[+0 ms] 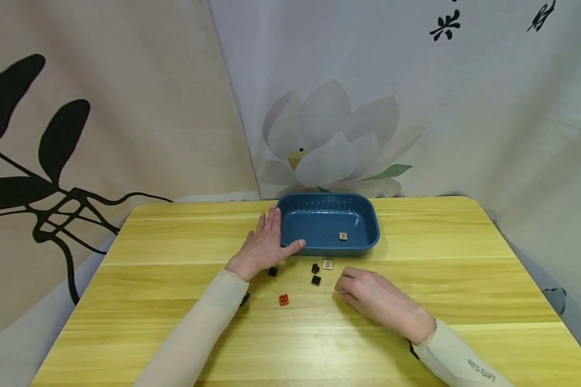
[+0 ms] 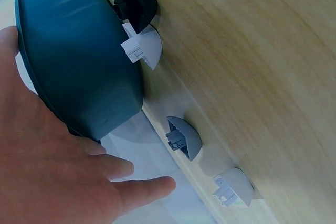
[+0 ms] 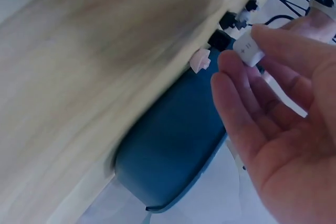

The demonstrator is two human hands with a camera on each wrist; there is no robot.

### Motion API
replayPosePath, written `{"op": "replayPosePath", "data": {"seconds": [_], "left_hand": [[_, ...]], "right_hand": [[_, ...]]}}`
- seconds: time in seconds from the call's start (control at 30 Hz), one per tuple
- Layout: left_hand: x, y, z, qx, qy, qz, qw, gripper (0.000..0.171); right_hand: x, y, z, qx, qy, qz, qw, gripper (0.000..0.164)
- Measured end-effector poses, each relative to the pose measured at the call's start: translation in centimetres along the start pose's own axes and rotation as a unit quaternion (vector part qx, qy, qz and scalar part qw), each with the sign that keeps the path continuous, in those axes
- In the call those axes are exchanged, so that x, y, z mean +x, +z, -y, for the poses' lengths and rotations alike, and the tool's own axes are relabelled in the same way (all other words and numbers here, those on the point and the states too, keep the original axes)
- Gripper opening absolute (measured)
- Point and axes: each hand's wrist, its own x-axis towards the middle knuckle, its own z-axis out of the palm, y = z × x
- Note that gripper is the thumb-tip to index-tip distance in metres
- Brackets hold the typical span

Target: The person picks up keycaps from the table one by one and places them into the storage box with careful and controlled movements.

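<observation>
My left hand (image 1: 267, 242) rests against the left side of the blue plastic basin (image 1: 329, 251), its fingers straight and thumb spread along the front rim. Between the thumb and fingers of my right hand (image 1: 375, 298) is a small white keycap (image 3: 248, 49), its printed marks showing in the right wrist view. That hand is low over the table, right of several loose keycaps. Nearby lie a pale keycap (image 1: 327, 264), black keycaps (image 1: 316, 280) and a red keycap (image 1: 283, 299). Inside the basin sits another pale keycap (image 1: 342, 236).
The wooden table (image 1: 465, 258) carries everything, and a patterned cloth (image 1: 489, 107) hangs behind its far edge. One dark keycap (image 1: 273, 271) lies close by the left wrist. In the left wrist view, a grey keycap (image 2: 186, 139) lies on the wood.
</observation>
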Motion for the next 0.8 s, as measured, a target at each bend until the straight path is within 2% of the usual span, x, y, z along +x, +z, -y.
{"op": "replayPosePath", "data": {"seconds": [0.27, 0.47, 0.8], "left_hand": [[0.0, 0.0, -0.1, 0.005, -0.003, 0.001, 1.0000, 0.118], [0.0, 0.0, -0.1, 0.006, -0.005, 0.003, 1.0000, 0.117], [0.0, -0.1, -0.2, 0.010, -0.007, 0.005, 0.9999, 0.117]], "right_hand": [[0.4, -1.2, -0.2, 0.029, 0.033, -0.038, 0.998, 0.011], [0.8, -2.1, -0.6, 0.021, 0.028, -0.075, 0.997, 0.012], [1.3, -2.7, -1.3, 0.012, 0.055, -0.115, 0.992, 0.013]]}}
